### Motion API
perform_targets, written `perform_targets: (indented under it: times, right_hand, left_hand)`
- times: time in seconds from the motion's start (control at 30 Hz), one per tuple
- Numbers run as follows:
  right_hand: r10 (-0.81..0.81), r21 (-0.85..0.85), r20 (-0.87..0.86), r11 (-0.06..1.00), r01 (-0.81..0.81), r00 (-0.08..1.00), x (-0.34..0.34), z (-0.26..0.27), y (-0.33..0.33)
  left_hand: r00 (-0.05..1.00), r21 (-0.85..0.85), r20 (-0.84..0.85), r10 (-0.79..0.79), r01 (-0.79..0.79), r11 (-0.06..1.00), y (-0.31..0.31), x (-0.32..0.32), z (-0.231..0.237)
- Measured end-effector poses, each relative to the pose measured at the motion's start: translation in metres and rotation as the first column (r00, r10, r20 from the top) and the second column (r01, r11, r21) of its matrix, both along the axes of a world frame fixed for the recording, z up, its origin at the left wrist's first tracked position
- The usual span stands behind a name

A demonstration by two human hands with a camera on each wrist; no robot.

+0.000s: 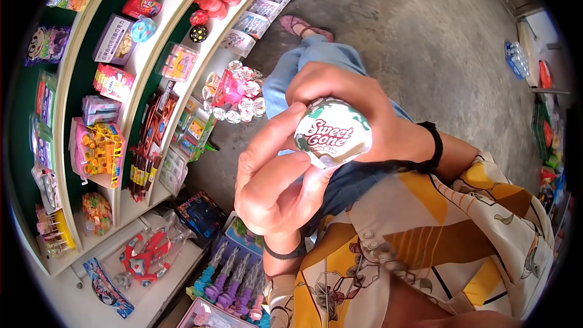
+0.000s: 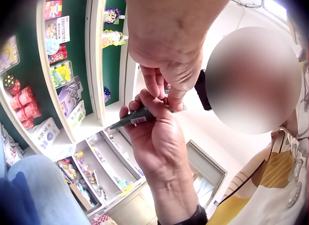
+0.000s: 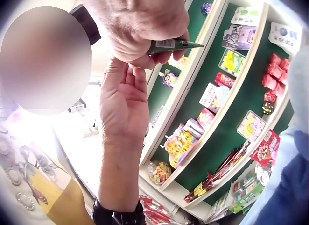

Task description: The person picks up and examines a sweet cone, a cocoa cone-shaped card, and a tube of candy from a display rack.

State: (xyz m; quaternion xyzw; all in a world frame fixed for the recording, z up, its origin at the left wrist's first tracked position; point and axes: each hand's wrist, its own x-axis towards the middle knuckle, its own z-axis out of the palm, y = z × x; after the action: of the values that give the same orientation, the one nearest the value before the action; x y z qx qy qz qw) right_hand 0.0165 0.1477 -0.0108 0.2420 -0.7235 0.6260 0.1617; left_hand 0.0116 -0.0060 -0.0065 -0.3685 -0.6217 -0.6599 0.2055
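A small wrapped sweet cone (image 1: 333,136) has a round white lid printed "Sweet Cone" facing the head camera. My right hand (image 1: 379,109) grips its body from the far side. In the left wrist view, the dark green wrapper (image 2: 135,120) tapers to a point and carries a barcode label. The left hand (image 1: 267,185) pinches the lid's near edge between thumb and fingers. From the right wrist, the green tip (image 3: 190,44) sticks out past my right hand (image 3: 135,31), while the left hand (image 3: 124,104) reaches up from below.
Curved white shelves (image 1: 136,36) with packaged sweets stand to the left. A cluster of similar cones (image 1: 234,94) sits beside my knee. A bagged red toy (image 1: 146,258) lies on a low white surface. Purple and blue toys (image 1: 234,285) are near my left forearm. Grey concrete floor (image 1: 407,18) spreads ahead.
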Motion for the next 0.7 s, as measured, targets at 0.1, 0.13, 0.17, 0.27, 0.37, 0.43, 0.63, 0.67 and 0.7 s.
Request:
perform_targets:
  times: [0.1,0.13,0.17,0.27,0.37,0.43,0.63,0.67,0.7]
  right_hand:
    - [0.006,-0.014,-0.009,1.0,-0.006,1.0,-0.002,-0.003,0.0]
    - [0.007,-0.018,-0.014,1.0,-0.008,1.0,-0.003,-0.004,0.001]
    - [0.01,-0.022,-0.012,1.0,-0.01,1.0,-0.003,-0.005,0.001]
    - [0.001,-0.054,-0.006,0.999,-0.002,1.0,-0.005,-0.008,0.001]
    - [-0.02,-0.104,-0.002,0.994,0.019,1.0,-0.008,-0.013,-0.004]
    - [-0.012,-0.107,-0.005,0.994,0.011,1.0,-0.009,-0.015,-0.003]
    - [-0.001,-0.116,-0.017,0.993,-0.001,1.0,-0.015,-0.02,-0.002]
    - [0.001,-0.111,-0.011,0.994,-0.002,1.0,-0.015,-0.02,-0.002]
    - [0.002,-0.106,-0.005,0.994,-0.002,1.0,-0.016,-0.021,-0.001]
  left_hand:
    - [1.0,0.025,0.002,-0.03,0.03,0.999,0.001,-0.002,-0.003]
    - [0.999,0.03,0.004,-0.038,0.037,0.999,0.002,-0.002,-0.004]
    - [0.999,0.023,0.002,-0.036,0.036,0.999,0.002,-0.003,-0.005]
    - [0.999,0.001,0.003,-0.034,0.034,0.999,0.002,-0.004,-0.006]
    - [0.999,-0.012,0.016,-0.039,0.039,0.999,0.001,-0.005,-0.007]
    - [0.998,-0.005,0.027,-0.05,0.05,0.999,0.001,-0.006,-0.009]
    - [0.996,-0.046,0.042,-0.082,0.083,0.995,-0.001,-0.012,-0.014]
    - [0.997,-0.037,0.041,-0.065,0.066,0.997,0.0,-0.012,-0.014]
    - [0.998,-0.028,0.04,-0.048,0.049,0.998,0.002,-0.012,-0.014]
